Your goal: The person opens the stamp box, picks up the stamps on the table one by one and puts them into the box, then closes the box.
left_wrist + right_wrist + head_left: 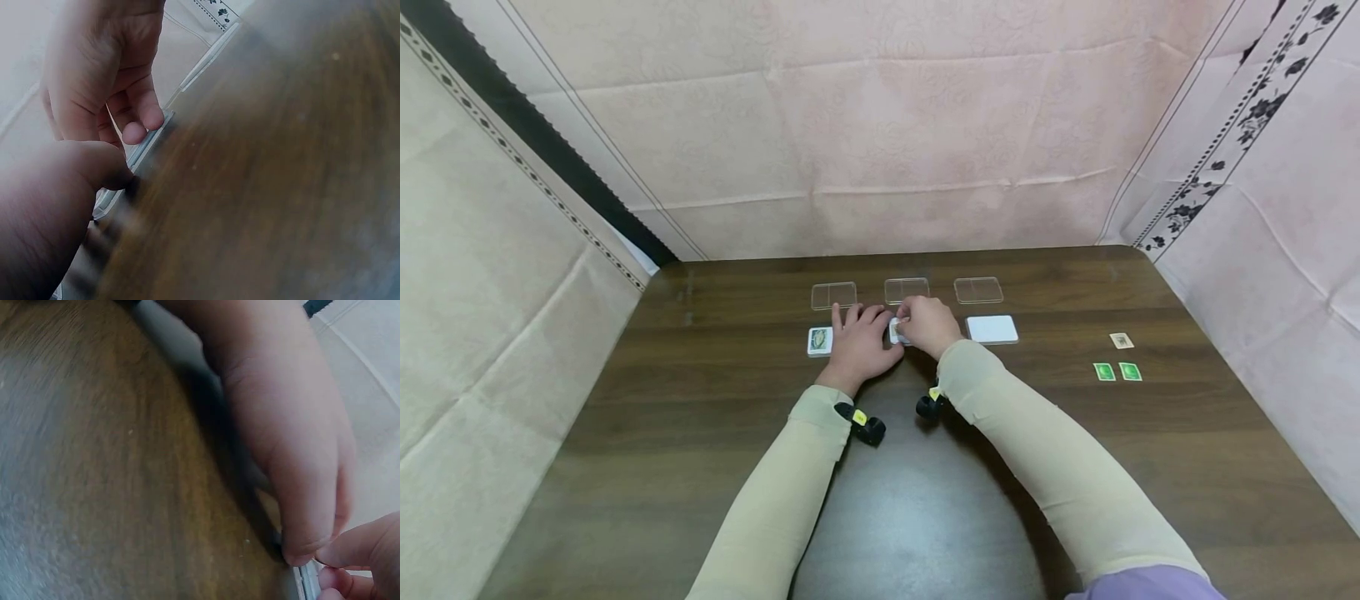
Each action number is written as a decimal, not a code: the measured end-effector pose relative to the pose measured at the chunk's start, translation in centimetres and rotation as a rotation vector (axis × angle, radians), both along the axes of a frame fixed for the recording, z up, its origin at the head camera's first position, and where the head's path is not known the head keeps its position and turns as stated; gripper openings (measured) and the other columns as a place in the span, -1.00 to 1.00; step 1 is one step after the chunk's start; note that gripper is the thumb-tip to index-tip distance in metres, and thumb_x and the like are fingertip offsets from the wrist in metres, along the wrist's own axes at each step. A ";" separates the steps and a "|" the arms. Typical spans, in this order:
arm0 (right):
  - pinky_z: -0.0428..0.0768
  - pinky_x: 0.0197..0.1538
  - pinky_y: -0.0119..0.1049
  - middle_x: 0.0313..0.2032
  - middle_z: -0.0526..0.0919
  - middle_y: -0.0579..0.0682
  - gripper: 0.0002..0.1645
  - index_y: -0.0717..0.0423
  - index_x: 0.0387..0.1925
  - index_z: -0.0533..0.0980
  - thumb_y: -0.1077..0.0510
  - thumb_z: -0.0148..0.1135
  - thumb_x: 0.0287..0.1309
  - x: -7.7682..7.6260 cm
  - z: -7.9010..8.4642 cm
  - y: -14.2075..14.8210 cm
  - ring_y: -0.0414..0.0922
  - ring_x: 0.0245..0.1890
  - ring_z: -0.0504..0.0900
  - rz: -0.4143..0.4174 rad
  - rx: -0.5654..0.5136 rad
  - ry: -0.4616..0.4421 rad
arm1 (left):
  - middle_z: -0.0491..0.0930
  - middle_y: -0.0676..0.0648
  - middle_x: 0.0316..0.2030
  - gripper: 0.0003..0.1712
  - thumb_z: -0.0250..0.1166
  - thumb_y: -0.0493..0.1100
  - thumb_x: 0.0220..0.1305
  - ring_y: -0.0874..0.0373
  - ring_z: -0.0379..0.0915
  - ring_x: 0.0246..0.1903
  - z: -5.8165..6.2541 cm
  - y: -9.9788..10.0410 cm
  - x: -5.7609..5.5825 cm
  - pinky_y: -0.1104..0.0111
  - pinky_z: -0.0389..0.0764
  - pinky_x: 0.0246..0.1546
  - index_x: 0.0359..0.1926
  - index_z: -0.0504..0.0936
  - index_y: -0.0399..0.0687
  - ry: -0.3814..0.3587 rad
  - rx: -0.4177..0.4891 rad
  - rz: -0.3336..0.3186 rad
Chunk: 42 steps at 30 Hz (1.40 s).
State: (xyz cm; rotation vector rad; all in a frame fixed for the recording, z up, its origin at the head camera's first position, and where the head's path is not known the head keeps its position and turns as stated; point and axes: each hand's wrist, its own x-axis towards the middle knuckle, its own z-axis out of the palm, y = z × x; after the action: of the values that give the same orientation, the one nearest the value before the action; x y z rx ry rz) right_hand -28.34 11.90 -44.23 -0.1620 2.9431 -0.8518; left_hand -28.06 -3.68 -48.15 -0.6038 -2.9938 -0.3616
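Note:
My left hand (861,346) lies with fingers spread between two small white boxes, its thumb (109,164) at the front edge of the middle box (892,333). From the other side my right hand (928,325) bends over that box, thumb and fingers pinching a small picture card (900,328) at it. The hand covers most of the card and of the box. Left of my left hand, a white box (812,345) shows a card with a green oval picture. To the right of my right hand lies a plain white box (992,329).
Three clear lids, left (833,295), middle (906,289) and right (978,290), lie in a row behind the boxes. At the right are a small pale card (1122,341) and two green cards (1104,372). A pale cloth (880,150) hangs behind the brown table (715,433).

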 end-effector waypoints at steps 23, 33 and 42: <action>0.60 -0.35 -0.18 -0.35 0.69 0.01 -0.60 0.11 0.11 0.48 0.04 0.26 0.34 0.3 0.2 2.7 -0.10 -0.47 0.64 0.052 -0.016 0.112 | 0.35 0.01 0.41 -0.31 0.18 0.32 0.26 -0.15 0.06 0.44 -0.2 -0.1 -0.2 -0.23 -0.39 0.44 0.34 0.50 0.18 0.013 0.001 0.011; 0.60 -0.25 0.00 -0.20 0.71 0.12 -0.61 0.05 0.14 0.49 0.00 0.19 0.38 1.3 2.4 11.3 0.03 -0.33 0.68 -0.010 0.082 0.135 | 0.35 0.01 0.41 -0.29 0.16 0.32 0.27 -0.15 0.06 0.43 -0.3 -0.2 0.0 -0.21 -0.39 0.45 0.36 0.47 0.18 0.018 0.001 0.006; 0.53 -0.24 0.04 -0.21 0.69 0.13 -0.65 0.10 0.07 0.54 0.03 0.20 0.35 2.6 3.9 19.4 0.06 -0.30 0.64 -0.029 0.114 0.174 | 0.35 0.01 0.41 -0.30 0.16 0.32 0.28 -0.14 0.06 0.43 -0.2 0.0 0.0 -0.21 -0.41 0.45 0.36 0.47 0.19 0.017 0.002 0.004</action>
State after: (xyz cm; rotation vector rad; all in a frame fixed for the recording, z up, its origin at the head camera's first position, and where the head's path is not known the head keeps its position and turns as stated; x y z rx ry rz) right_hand -25.77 31.32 -40.34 -0.1971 3.1537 -0.7038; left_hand -28.08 -3.71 -48.39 -0.5974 -2.9774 -0.3579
